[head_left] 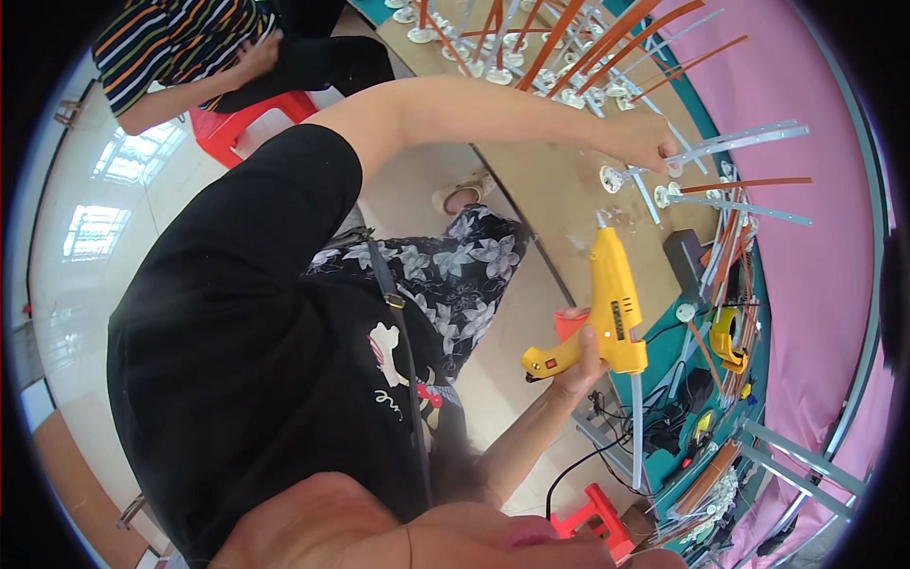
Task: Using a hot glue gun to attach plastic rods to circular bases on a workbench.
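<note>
A light, rigid yellow glue gun (611, 308) was gripped by its handle in the right hand (573, 365), while the left hand (645, 142) was closed on thin, stiff white rods (739, 140) over the bench (559, 204).

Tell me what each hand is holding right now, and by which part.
Right hand grips the yellow glue gun by its handle. Left hand holds a white strip at its near end, over the table.

Your right hand (580, 365) is mostly hidden behind the yellow glue gun (607, 308), so you see only your fingertips. Your left hand (645, 140) covers the near ends of the white sticks (749, 140). The person (180, 47) far left is cut off by the edge. The small things on the far right table (531, 180) are too tiny to tell.
</note>
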`<state>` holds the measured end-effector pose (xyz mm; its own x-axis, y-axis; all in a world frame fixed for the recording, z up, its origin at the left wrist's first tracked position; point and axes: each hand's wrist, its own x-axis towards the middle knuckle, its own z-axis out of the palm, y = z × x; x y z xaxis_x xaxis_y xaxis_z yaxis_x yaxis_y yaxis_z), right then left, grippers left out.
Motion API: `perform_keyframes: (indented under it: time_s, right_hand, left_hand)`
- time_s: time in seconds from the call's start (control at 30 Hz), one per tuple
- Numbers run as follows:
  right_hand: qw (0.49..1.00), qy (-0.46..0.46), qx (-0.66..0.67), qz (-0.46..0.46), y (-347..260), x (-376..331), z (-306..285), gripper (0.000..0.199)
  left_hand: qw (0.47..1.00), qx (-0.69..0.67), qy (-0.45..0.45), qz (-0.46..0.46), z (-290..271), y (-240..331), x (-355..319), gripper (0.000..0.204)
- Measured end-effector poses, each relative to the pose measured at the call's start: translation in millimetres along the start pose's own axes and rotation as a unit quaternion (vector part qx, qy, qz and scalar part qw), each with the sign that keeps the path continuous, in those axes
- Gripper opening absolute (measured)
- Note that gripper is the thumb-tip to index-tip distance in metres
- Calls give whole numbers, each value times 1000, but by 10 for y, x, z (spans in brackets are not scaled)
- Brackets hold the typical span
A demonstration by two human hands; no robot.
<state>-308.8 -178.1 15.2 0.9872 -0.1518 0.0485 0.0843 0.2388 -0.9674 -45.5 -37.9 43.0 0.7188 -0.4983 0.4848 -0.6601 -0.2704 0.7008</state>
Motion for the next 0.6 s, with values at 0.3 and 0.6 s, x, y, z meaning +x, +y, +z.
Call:
perform_keyframes:
  time_s: [0.3,0.6]
  right_hand:
    - [996,36,-75,6,35,82,164,30]
    - [990,49,-125,36,49,167,275,28]
  left_hand:
    - [999,8,30,-41,-28,-86,-443,22]
    - [998,-37,37,-34,-47,122,-560,19]
